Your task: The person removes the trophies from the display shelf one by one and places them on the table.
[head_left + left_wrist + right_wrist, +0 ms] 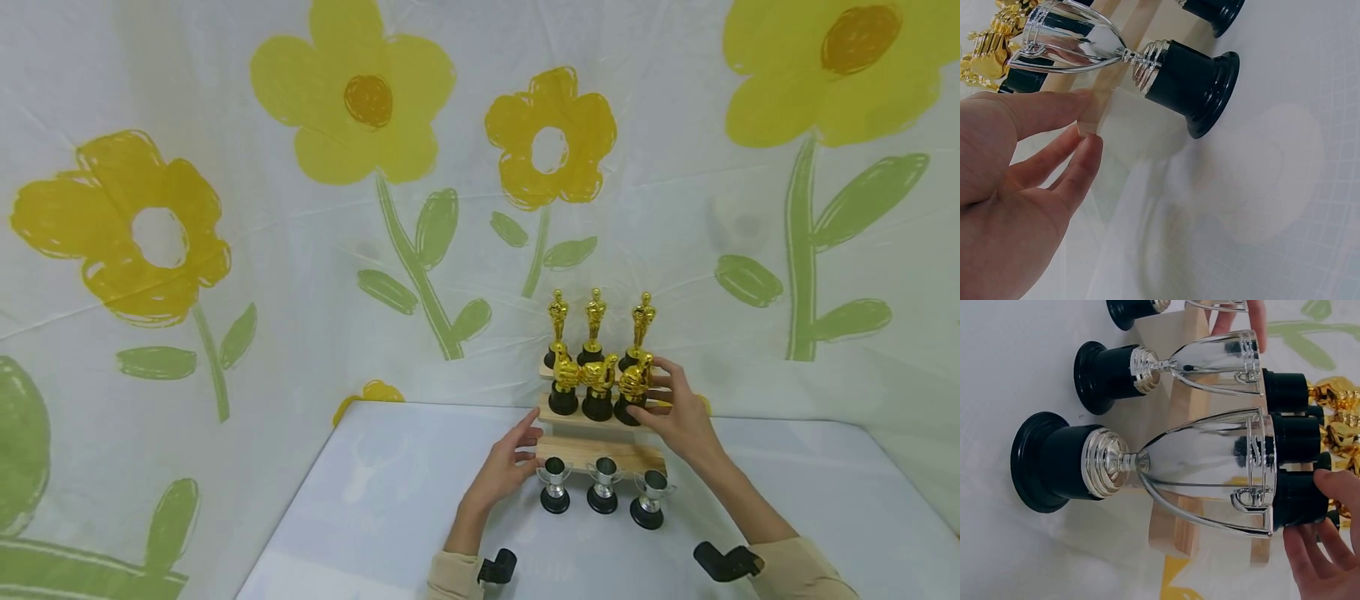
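Note:
A tiered wooden stand (600,451) stands at the back of the table. Its top tier carries three gold figure statuettes (595,318); on the middle one are three gold thumbs-up trophies (597,379) with black bases. My right hand (681,419) pinches the right-hand thumbs-up trophy (1300,499) by its black base, thumb in front and fingers at the side. At the stand's left end, my left hand (501,468) pinches the edge of a wooden tier (1092,112) between thumb and fingertips. The lowest tier shows bare wood.
Three silver two-handled cups, left (555,483), middle (603,485) and right (649,500), stand upright on the white table (360,500) before the stand. Behind hangs a white cloth (660,208) printed with yellow flowers.

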A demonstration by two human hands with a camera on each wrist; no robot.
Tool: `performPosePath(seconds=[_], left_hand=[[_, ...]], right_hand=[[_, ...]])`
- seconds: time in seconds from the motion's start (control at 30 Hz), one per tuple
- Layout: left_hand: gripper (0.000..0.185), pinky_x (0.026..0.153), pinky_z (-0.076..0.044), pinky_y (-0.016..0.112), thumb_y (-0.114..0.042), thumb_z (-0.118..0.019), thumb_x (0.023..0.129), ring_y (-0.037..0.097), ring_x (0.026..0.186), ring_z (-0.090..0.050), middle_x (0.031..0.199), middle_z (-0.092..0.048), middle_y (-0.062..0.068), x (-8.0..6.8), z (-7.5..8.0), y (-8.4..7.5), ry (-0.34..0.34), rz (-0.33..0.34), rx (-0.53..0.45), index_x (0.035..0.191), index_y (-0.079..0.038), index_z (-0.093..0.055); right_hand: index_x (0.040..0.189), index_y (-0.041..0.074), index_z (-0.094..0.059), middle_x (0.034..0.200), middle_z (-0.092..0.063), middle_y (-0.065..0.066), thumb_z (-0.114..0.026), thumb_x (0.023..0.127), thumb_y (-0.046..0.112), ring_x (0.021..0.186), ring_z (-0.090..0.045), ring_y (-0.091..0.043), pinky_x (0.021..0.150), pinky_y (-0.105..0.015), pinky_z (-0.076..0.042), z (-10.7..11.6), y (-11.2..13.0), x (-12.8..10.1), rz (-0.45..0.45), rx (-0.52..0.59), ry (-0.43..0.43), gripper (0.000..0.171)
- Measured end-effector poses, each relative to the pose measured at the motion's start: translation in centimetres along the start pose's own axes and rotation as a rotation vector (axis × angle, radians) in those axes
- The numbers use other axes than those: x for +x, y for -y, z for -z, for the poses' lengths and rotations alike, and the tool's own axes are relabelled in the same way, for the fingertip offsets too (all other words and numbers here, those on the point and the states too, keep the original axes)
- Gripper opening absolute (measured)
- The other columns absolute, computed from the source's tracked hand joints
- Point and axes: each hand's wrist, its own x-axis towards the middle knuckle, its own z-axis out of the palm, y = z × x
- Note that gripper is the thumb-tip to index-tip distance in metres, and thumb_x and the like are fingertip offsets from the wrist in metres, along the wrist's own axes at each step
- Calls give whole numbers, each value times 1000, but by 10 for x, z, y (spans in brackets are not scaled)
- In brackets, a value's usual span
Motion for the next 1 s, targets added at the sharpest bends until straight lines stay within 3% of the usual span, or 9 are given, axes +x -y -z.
performPosePath(seconds=[0.53,0.73,1.0], left_hand=[[80,99,-54,36,0,-68,89,30,121,-59,136,-57,18,0,-1,0,-7,30,-10,155,-23,-29],[81,99,-54,44,3,-67,88,33,121,-58,136,-57,18,-1,-2,0,-17,25,-28,155,-22,-30],[81,99,-54,39,0,-68,88,30,121,-59,136,-57,17,-1,-1,-2,-12,33,-21,155,-25,-29]], right_hand=[[148,7,-27,115,-60,-37,-75,83,2,95,-67,-51,73,-46,-61,-1,-3,1,38,-27,-28,81],[148,8,-27,116,-59,-38,-76,83,3,95,-67,-52,73,-47,-61,-1,-4,0,31,-40,-32,82],[147,8,-28,115,-60,-38,-78,82,4,94,-67,-51,72,-47,-61,0,-4,-1,38,-62,-42,82]])
